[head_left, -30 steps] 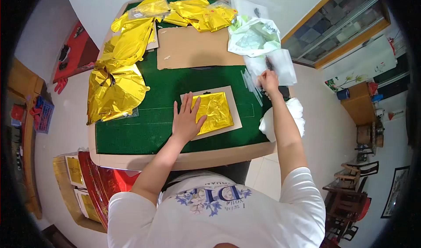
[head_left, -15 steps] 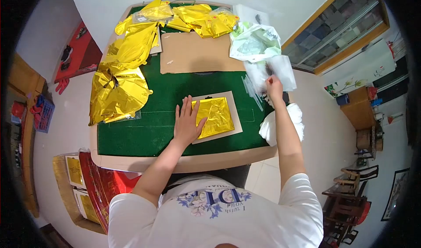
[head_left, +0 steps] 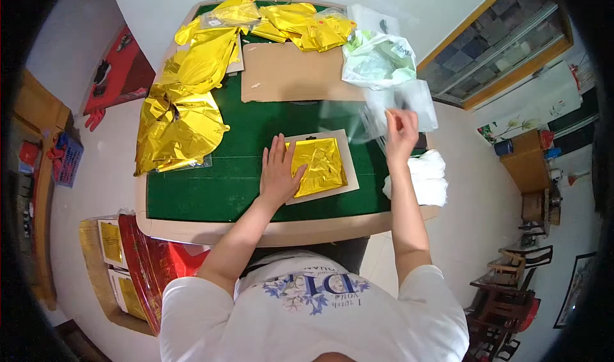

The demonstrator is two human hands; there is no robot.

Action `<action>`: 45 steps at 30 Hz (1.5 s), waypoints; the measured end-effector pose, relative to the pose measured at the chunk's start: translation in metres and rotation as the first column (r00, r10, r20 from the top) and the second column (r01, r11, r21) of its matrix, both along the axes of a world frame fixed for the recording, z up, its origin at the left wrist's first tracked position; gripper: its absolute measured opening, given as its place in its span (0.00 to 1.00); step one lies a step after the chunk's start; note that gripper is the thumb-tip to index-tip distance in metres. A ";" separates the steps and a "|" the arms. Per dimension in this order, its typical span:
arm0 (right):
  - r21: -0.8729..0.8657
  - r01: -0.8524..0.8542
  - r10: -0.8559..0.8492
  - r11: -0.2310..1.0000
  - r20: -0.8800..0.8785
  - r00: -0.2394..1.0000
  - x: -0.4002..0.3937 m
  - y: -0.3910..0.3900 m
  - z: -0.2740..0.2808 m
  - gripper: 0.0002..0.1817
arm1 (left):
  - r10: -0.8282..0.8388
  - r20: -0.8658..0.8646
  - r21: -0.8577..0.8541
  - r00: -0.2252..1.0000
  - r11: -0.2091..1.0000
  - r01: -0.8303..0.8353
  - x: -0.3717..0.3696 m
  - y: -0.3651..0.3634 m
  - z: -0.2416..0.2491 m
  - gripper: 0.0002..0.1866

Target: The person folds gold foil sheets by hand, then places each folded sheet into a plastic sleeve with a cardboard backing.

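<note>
My left hand point(head_left: 279, 175) lies flat with fingers stretched, its thumb side over the left edge of a folded gold foil balloon point(head_left: 320, 165). This shiny folded square rests on a beige backing card point(head_left: 350, 170) with a black hang hole at its top. Over the right side of the green table top point(head_left: 249, 122), my right hand point(head_left: 401, 135) pinches a thin clear plastic piece point(head_left: 345, 120), smeared by motion. Just beyond that hand lie clear plastic bags point(head_left: 419, 103) in a pile. A bunched white cloth point(head_left: 419, 178) is beside my right forearm.
Gold foil balloons point(head_left: 182, 128) cover the table's left and far sides. A cardboard sheet point(head_left: 297, 74) lies at the back, beside a pale green plastic bag point(head_left: 378, 61). Left of me on the floor, a carton point(head_left: 96, 259) holds gold-fronted packs.
My right hand has lifted a clear plastic piece off the pile at the right, and it now swings out to the left. My left hand stays on the foil and card.
</note>
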State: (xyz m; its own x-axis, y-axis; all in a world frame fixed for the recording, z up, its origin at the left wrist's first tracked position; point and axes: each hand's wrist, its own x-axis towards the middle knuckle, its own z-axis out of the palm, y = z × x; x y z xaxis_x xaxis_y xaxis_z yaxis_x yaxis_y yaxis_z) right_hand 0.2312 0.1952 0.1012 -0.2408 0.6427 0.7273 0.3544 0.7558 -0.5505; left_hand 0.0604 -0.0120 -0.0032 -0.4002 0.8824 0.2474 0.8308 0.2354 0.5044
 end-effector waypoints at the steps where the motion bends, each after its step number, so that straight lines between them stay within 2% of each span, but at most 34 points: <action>1: 0.009 -0.025 0.025 1.000 -0.006 1.000 -0.014 0.000 0.003 0.04 | 0.000 -0.008 0.000 1.000 1.000 0.000 -0.001 0.000 0.000 0.34; 4: -0.026 -0.088 0.089 0.996 0.028 0.996 -0.057 0.007 -0.001 0.04 | 0.017 0.014 0.040 1.000 0.999 -0.018 -0.001 0.000 -0.006 0.34; 7: -0.014 -0.128 0.129 0.992 0.078 0.989 -0.082 0.021 -0.032 0.04 | 0.027 0.052 0.070 0.998 0.997 -0.031 -0.001 0.001 -0.008 0.34; 9: 0.013 -0.061 0.055 0.998 0.271 0.961 -0.086 0.036 -0.058 0.05 | 0.028 0.067 0.084 0.997 0.996 -0.033 -0.003 0.001 -0.012 0.34; 13: 0.048 -0.036 0.015 0.998 0.383 0.923 -0.072 0.047 -0.086 0.05 | 0.039 0.054 0.092 0.998 0.995 -0.044 -0.002 0.001 -0.008 0.33; 18: 0.070 -0.053 0.020 0.996 0.406 0.914 -0.056 0.054 -0.100 0.03 | 0.033 0.053 0.089 0.998 0.995 -0.038 -0.002 0.000 -0.009 0.33; 24: 0.040 -0.059 0.042 0.997 0.338 0.940 -0.041 0.036 -0.101 0.03 | 0.030 0.052 0.098 0.998 0.995 -0.035 -0.002 0.001 -0.009 0.33; 30: -0.049 -0.090 0.100 0.995 0.290 0.952 -0.039 0.010 -0.094 0.02 | 0.031 0.069 0.123 0.997 0.992 -0.039 -0.003 0.002 -0.011 0.34; 35: -0.046 -0.193 0.197 0.980 0.315 0.928 -0.034 0.005 -0.088 0.02 | 0.031 0.090 0.152 0.995 0.987 -0.045 -0.004 0.002 -0.015 0.34; 39: -0.100 -0.186 0.208 0.977 0.318 0.925 -0.027 0.016 -0.091 0.03 | 0.019 0.076 0.159 0.997 0.987 -0.031 -0.005 0.002 -0.015 0.34; 42: -0.130 -0.120 0.156 0.984 0.326 0.932 -0.018 0.023 -0.090 0.03 | 0.022 0.087 0.153 0.996 0.988 -0.035 -0.004 0.001 -0.011 0.34; 45: -0.081 -0.124 0.144 0.989 0.322 0.936 -0.009 0.026 -0.091 0.03 | 0.024 0.098 0.150 0.995 0.988 -0.039 -0.004 0.001 -0.009 0.34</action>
State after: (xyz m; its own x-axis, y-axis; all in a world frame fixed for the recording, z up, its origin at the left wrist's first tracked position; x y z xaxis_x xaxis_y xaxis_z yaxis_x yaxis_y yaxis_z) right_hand 0.2224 0.2216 0.0098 -0.5452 0.6273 0.5561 0.4197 0.7785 -0.4666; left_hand 0.0568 -0.0112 -0.0126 -0.4553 0.8243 0.3365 0.7704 0.1752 0.6130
